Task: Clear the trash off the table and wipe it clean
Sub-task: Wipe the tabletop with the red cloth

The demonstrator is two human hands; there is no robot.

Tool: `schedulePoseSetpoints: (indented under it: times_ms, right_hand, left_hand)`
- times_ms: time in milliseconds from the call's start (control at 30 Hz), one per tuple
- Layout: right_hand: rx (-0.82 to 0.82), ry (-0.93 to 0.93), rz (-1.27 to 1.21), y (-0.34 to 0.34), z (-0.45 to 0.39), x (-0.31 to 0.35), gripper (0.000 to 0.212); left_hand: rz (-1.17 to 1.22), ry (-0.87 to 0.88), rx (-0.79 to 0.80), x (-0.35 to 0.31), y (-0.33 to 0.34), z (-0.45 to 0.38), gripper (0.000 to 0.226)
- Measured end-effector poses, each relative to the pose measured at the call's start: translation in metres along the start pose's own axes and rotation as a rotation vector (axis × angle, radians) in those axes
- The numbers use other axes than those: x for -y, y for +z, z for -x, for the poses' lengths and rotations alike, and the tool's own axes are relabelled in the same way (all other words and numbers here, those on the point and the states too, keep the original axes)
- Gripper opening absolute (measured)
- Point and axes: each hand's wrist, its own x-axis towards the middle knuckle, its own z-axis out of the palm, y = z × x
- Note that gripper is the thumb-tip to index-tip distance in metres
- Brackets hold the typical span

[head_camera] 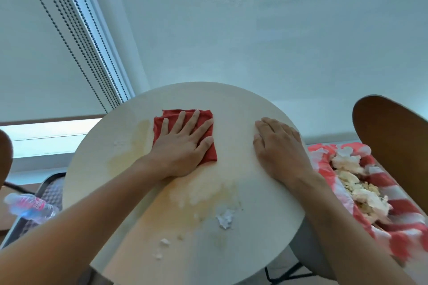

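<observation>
A round white table [243, 109] fills the middle of the head view. My left hand [183, 146] presses flat, fingers spread, on a folded red cloth [209, 150] at the table's far centre. My right hand [278, 146] rests flat on the bare tabletop near the right rim, holding nothing. Yellowish wet smears [208, 194] cover the left and near parts of the top. Small white tissue scraps [224, 218] lie near the front, with smaller bits [165, 242] closer to me.
A red-and-white striped bag [398, 213] holding crumpled tissues stands right of the table. A brown chair back [393, 136] rises behind it. At the left, a plastic water bottle [30, 208] lies on a grey mesh basket [49, 192]. Window blinds hang behind.
</observation>
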Motion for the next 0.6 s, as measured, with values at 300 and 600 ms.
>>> schedulePoseSetpoints:
  times_ms: [300,600]
  right_hand:
    - [0.006,0.005,-0.034,-0.002,0.004,0.003,0.048]
    - [-0.007,-0.029,-0.053,0.001,0.003,-0.005,0.047]
  left_hand:
    - [-0.027,0.108,0.017,-0.067,0.013,0.043,0.059]
    - [-0.014,0.139,-0.060,-0.081,0.016,0.010,0.059]
